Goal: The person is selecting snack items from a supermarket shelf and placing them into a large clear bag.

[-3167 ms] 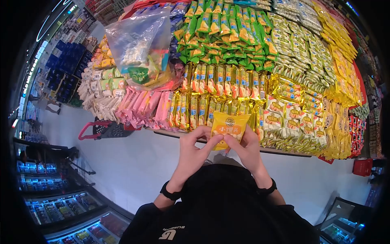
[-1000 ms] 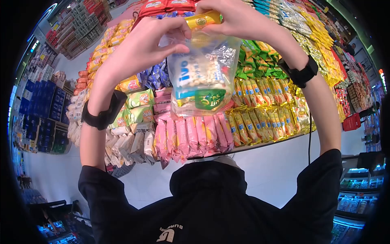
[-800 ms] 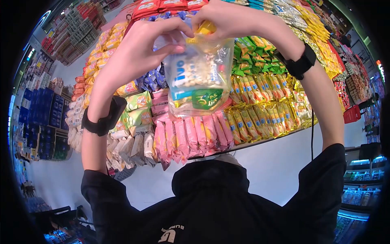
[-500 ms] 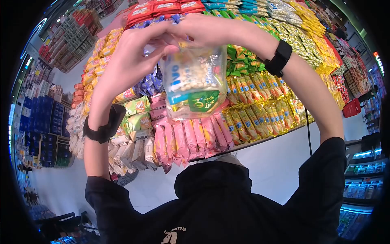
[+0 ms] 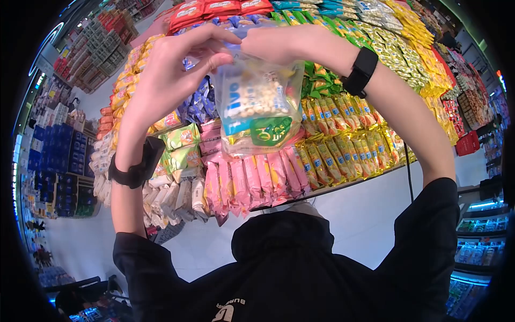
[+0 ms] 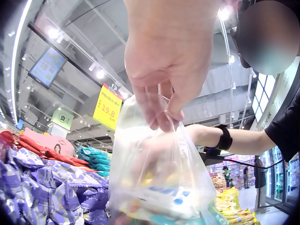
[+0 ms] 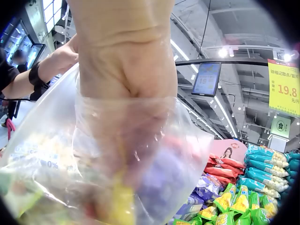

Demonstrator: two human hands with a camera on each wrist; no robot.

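A clear plastic bag (image 6: 125,136) hangs over the snack display. Seen from the head, the left hand (image 5: 174,72) pinches its upper edge between thumb and fingers. The right hand (image 7: 129,75) reaches down through the opening, its fingers blurred behind the film. At those fingertips is a yellow snack packet (image 7: 123,201), held inside the bag. Lower in the bag lie a white and teal packet with pale round pieces (image 5: 257,99) and a green label (image 5: 271,130). From above, the right hand's fingers are hidden by the wrist and bag.
Pink packets (image 5: 249,182) line the front edge beneath the bag, with gold ones (image 5: 343,155) to the right. Purple packets (image 6: 51,187) and green ones (image 5: 322,83) lie around it. A yellow price sign (image 6: 108,107) hangs above. A black cable (image 5: 409,174) dangles by the right arm.
Both hands held the yellow packet low in front of the body, then rose to the bag. The right hand has since lowered into the bag with the packet, while the left stays at the edge.
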